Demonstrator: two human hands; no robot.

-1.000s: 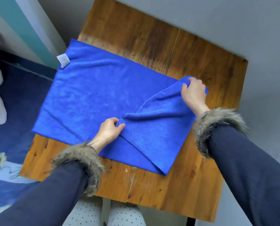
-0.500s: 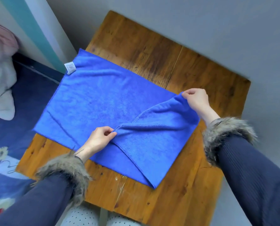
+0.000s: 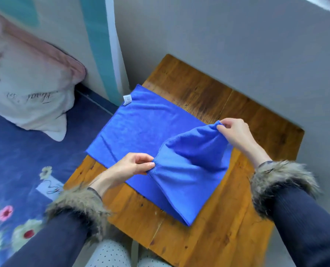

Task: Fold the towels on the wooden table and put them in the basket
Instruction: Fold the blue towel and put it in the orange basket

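Note:
A blue towel (image 3: 141, 128) lies spread on the wooden table (image 3: 208, 237), with a white label at its far left corner. Its right end is folded over toward the left and lifted off the table. My left hand (image 3: 129, 168) pinches the near corner of that raised flap. My right hand (image 3: 235, 132) pinches the far corner, holding it higher, so the cloth hangs stretched between both hands. No basket is in view.
A grey wall (image 3: 237, 45) runs right behind the table's far and right edges. To the left lies a dark blue flowered bedcover (image 3: 25, 170) with a pale pillow (image 3: 29, 83) on it. My knees in dotted trousers (image 3: 110, 255) sit under the near edge.
Both hands have lifted the folded flap's corners off the table and drawn them leftward over the towel. The view has swung to show more of the bed and pillow.

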